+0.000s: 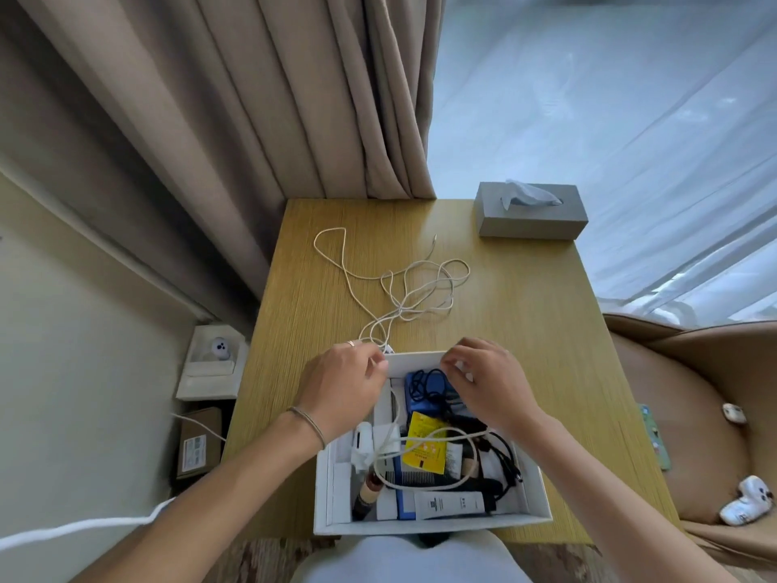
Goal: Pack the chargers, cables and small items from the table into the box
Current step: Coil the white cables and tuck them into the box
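A white box (536, 496) stands at the near edge of the wooden table (525, 330). It holds a yellow packet (424, 441), a blue item with a black cable (424, 382), a white charger (363, 446), white tubes and black cables. A long white cable (403, 288) lies tangled on the table beyond the box and runs to my left hand (347, 387), which pinches it at the box's far left corner. My right hand (483, 385) hovers over the box's far edge with fingers curled; whether it grips anything is unclear.
A grey tissue box (529, 212) sits at the table's far right corner. Curtains hang behind. A tan armchair (693, 414) with small white objects stands to the right. White and cardboard boxes (206, 414) sit on the floor to the left.
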### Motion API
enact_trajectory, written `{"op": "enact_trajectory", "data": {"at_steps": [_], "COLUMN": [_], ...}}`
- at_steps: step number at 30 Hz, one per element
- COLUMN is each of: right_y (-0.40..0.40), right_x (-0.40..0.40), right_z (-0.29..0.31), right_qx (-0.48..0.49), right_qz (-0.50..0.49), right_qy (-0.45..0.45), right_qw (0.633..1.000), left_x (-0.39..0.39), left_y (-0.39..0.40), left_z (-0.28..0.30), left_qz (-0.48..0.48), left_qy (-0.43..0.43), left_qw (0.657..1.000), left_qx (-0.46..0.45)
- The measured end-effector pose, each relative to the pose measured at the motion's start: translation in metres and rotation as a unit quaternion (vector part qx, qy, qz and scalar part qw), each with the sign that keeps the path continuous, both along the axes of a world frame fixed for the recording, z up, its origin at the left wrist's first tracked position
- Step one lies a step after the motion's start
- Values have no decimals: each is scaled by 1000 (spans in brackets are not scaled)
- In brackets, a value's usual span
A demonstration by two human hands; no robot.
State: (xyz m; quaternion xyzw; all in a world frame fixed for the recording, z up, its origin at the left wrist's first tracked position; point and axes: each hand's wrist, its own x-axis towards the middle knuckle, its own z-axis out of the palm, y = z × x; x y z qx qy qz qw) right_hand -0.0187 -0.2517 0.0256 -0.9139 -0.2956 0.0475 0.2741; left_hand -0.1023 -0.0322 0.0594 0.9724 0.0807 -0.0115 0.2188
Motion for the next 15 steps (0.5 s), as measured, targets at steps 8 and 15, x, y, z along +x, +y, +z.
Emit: {"op": "enact_trajectory", "data": {"at_steps": [8,15], "right_y": [-1,-15], "right_x": [65,109], "right_z": [4,-13], "right_qx": [57,45], "right_qz": [-84,-124], "right_qy": [41,110], "right_qw": [994,985], "left_x": [73,132], "left_y": [-18,-38], "left_z": [-8,-50], "left_qz": [-19,-35], "left_qy": [-11,117], "left_qw": [1000,991], "left_qx": [-7,49]}}
